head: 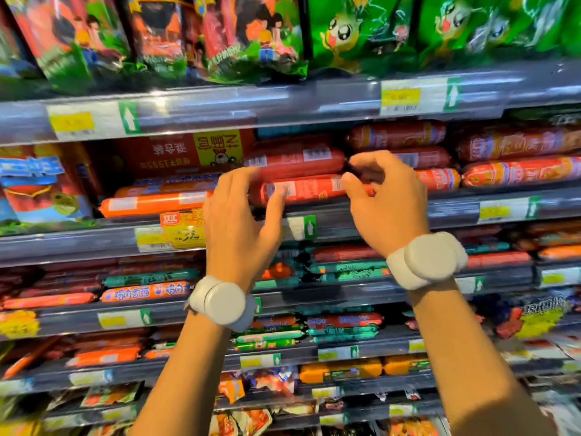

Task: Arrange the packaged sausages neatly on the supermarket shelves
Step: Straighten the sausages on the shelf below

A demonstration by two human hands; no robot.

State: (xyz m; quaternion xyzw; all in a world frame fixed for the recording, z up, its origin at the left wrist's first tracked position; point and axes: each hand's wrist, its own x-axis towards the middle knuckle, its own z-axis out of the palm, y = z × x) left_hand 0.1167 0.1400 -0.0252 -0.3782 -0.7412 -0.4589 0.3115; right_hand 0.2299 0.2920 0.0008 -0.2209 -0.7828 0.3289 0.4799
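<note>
Clearly both hands, left (pixel 242 215) and right (pixel 382 196), loosely pinch a red sausage (pixel 309 188); a hard tug could topple the stack (pixel 298 160) above.

Both hands raised to second shelf (pixel 345 212) from top. Left hand (pixel 242 215) and right hand (pixel 382 199) at opposite ends of red sausage pack (pixel 306 190), fingers curled; firm grasp not confirmable. More red packs (pixel 295 160) stacked above. White bands (pixel 221 302) on both wrists.
</note>
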